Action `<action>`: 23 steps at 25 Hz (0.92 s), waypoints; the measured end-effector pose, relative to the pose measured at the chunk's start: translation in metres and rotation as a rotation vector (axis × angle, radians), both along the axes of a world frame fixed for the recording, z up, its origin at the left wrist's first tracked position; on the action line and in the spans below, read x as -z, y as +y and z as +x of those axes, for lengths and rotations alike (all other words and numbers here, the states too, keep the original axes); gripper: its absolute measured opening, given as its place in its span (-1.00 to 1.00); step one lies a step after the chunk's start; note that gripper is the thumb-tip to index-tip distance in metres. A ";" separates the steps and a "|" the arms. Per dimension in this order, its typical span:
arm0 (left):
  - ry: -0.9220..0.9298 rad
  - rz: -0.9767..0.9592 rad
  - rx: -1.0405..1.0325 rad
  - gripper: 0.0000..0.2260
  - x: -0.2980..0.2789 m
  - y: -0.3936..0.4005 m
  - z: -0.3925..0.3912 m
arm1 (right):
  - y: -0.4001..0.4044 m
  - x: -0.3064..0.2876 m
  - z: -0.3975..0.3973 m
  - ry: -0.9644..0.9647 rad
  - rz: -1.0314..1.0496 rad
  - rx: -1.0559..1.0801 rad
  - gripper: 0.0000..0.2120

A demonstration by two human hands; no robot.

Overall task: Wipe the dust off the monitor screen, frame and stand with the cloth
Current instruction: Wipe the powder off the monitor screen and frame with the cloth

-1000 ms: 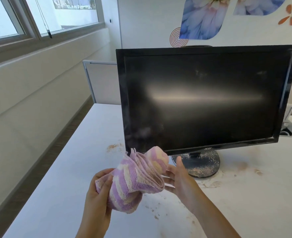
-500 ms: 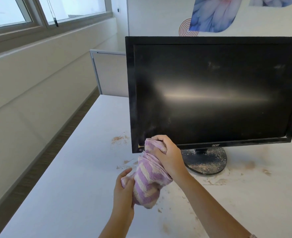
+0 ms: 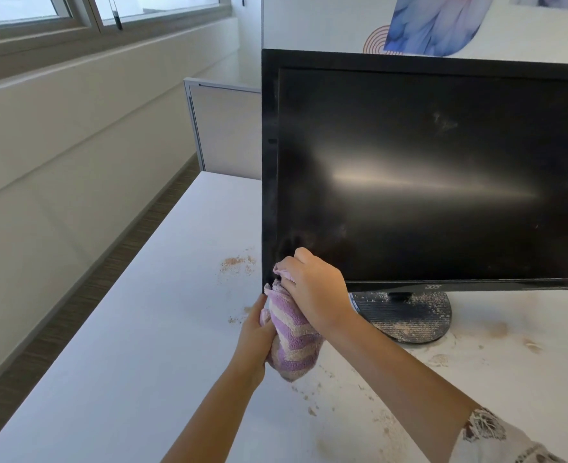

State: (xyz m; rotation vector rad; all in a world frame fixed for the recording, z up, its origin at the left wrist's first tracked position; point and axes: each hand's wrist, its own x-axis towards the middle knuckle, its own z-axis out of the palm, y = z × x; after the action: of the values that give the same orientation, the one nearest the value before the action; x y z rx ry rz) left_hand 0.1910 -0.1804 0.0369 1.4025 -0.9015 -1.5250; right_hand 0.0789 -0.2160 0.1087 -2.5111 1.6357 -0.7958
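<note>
right hand (image 3: pixel 312 289): fingers curled round the top of the bunched cloth, pushing it up against the bottom-left corner of the monitor
left hand (image 3: pixel 254 332): gripping the lower part of the same cloth from the left side, right under that corner
cloth (image 3: pixel 292 342): purple and cream zigzag towel, wadded up and hanging between both hands, top end touching the frame corner
monitor (image 3: pixel 443 175): black Acer, upright on the desk, screen off with a bright glare streak and a few dusty smudges
frame (image 3: pixel 269 162): left edge looks greyish with dust
stand (image 3: pixel 406 317): round black base just right of the hands, pretty speckled with pale grit
desk (image 3: pixel 125 329): white top, brownish crumbs and dust scattered left of the monitor and around the base
sleeve (image 3: pixel 496 439): white lacy cuff on the right arm, bottom right
background: windows top left, a grey partition panel (image 3: pixel 224 128) behind the desk, blue flower print on the wall
</note>
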 end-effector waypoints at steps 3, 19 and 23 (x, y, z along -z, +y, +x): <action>-0.008 -0.018 0.016 -0.72 0.002 0.000 -0.002 | 0.004 0.000 0.002 0.132 0.012 -0.026 -0.89; 0.009 -0.014 -0.060 -0.51 -0.005 0.012 -0.003 | -0.002 -0.033 -0.014 0.320 0.240 0.146 -0.81; -0.131 -0.076 -0.071 -0.53 -0.006 0.018 -0.004 | 0.011 -0.022 -0.007 0.241 0.281 0.185 -0.81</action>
State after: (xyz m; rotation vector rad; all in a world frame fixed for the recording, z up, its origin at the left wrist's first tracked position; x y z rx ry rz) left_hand 0.1872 -0.1621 0.0426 1.4770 -0.9681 -1.3453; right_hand 0.0721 -0.2052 0.1303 -2.3560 1.9193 -0.2514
